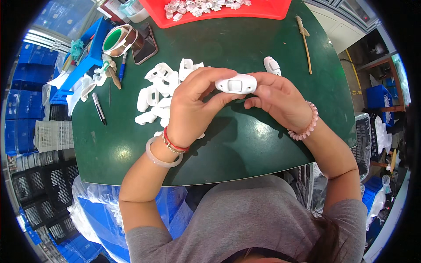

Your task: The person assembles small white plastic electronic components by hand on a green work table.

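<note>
Between both hands, above the green table, is a white oval plastic housing (237, 84) with a rectangular recess and small round holes. My left hand (196, 98) grips its left end between thumb and fingers. At the right end, my right hand (280, 97) pinches it with thumb and forefinger. Left of my left hand lies a loose pile of similar white plastic housings (160, 81), partly hidden by that hand and wrist. A single white plastic piece (272, 65) rests on the table beyond my right hand.
A red tray (153, 15) of small whitish parts stands at the far edge. Far left are a phone (145, 44), a tape roll (115, 41), a blue pen (123, 66), a black-and-white pen (99, 108) and a blue bin (90, 63). A thin wooden stick (306, 48) lies far right.
</note>
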The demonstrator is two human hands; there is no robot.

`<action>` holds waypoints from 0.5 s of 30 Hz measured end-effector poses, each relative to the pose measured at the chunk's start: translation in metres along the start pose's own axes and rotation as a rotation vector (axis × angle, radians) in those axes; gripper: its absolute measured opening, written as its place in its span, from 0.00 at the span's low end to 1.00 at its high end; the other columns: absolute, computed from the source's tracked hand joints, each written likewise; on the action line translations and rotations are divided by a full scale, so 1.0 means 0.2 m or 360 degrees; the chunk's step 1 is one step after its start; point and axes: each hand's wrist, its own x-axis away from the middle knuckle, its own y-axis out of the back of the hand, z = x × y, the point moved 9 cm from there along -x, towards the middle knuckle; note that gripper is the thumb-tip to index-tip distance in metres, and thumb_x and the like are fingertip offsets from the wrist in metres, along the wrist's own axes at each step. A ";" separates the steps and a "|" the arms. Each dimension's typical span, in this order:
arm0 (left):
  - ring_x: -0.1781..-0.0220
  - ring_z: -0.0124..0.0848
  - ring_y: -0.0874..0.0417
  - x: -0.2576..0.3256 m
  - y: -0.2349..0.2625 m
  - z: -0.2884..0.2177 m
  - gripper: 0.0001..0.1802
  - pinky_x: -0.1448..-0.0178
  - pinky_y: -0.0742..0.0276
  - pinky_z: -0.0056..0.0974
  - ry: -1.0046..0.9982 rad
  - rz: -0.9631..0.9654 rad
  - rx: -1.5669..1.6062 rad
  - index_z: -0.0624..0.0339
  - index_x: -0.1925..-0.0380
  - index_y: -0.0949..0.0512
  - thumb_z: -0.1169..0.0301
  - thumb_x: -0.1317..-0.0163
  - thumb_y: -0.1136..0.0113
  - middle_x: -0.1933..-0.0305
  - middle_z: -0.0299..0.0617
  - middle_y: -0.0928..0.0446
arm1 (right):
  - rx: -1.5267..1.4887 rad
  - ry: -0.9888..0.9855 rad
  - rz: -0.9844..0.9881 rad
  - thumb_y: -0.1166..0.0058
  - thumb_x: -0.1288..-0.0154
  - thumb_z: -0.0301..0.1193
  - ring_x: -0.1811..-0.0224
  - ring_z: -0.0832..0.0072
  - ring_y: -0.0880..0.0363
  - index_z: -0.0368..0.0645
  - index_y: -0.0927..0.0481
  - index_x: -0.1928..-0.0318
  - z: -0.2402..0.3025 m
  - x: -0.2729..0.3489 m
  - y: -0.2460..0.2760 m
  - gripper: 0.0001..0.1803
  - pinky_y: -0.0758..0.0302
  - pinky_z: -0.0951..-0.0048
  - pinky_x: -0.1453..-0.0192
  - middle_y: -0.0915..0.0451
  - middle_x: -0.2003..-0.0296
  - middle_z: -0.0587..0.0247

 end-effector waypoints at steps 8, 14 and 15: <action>0.53 0.30 0.25 0.01 -0.03 0.06 0.18 0.48 0.27 0.31 0.0315 0.0090 0.0645 0.68 0.51 0.30 0.74 0.42 0.45 0.52 0.44 0.27 | 0.0107 0.0020 -0.0154 0.46 0.39 0.35 0.68 0.87 0.30 0.36 0.24 0.57 0.00 0.00 0.06 0.15 0.32 0.86 0.63 0.24 0.68 0.69; 0.51 0.32 0.25 0.03 -0.06 0.15 0.19 0.44 0.28 0.37 0.0623 0.0186 0.0848 0.68 0.50 0.32 0.65 0.35 0.53 0.51 0.46 0.27 | 0.0163 0.0070 -0.0173 0.46 0.39 0.35 0.69 0.87 0.30 0.37 0.24 0.57 0.02 0.00 0.07 0.15 0.32 0.86 0.63 0.24 0.68 0.70; 0.51 0.32 0.25 0.03 -0.07 0.16 0.19 0.44 0.29 0.38 0.0654 0.0200 0.0864 0.67 0.50 0.32 0.64 0.35 0.53 0.51 0.47 0.27 | 0.0193 0.0093 -0.0149 0.46 0.39 0.35 0.68 0.87 0.31 0.37 0.24 0.56 0.03 0.00 0.07 0.15 0.32 0.86 0.62 0.24 0.67 0.70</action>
